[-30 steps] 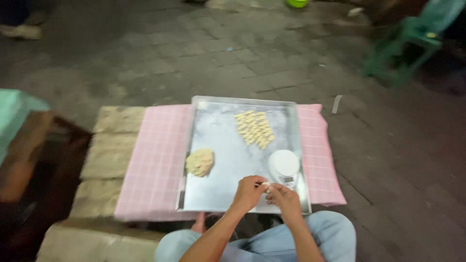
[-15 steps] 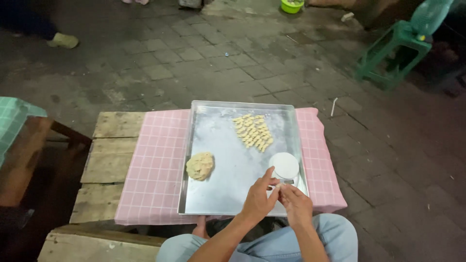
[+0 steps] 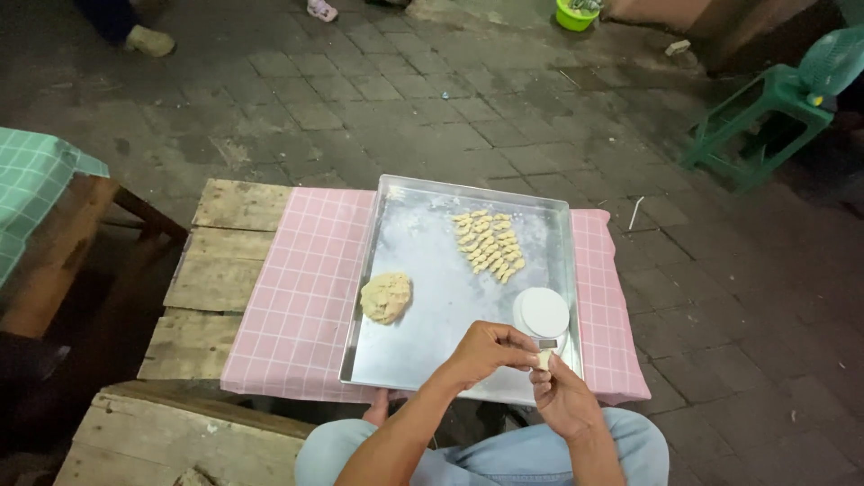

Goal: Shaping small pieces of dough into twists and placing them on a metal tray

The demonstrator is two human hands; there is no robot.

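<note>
A metal tray [image 3: 432,306] lies on a pink checked cloth [image 3: 297,297] over a low wooden table. On it are a lump of dough [image 3: 386,297] at the left, several small shaped dough pieces [image 3: 489,244] in rows at the back right, and a small white round scale [image 3: 541,313] at the front right. My left hand [image 3: 486,352] and my right hand [image 3: 562,396] meet over the tray's front right corner, both pinching a small piece of dough [image 3: 543,359] between their fingertips, just in front of the scale.
The wooden table [image 3: 220,270] stands on a paved floor. A second table with a green checked cloth [image 3: 36,198] is at the left. A green plastic stool [image 3: 760,121] stands at the back right, a green bowl [image 3: 576,13] at the far back. Someone's feet [image 3: 148,40] show at top left.
My hands have stayed together at the tray's front right corner, working the small dough piece. The camera view has shifted slightly; the tray's contents have not moved.
</note>
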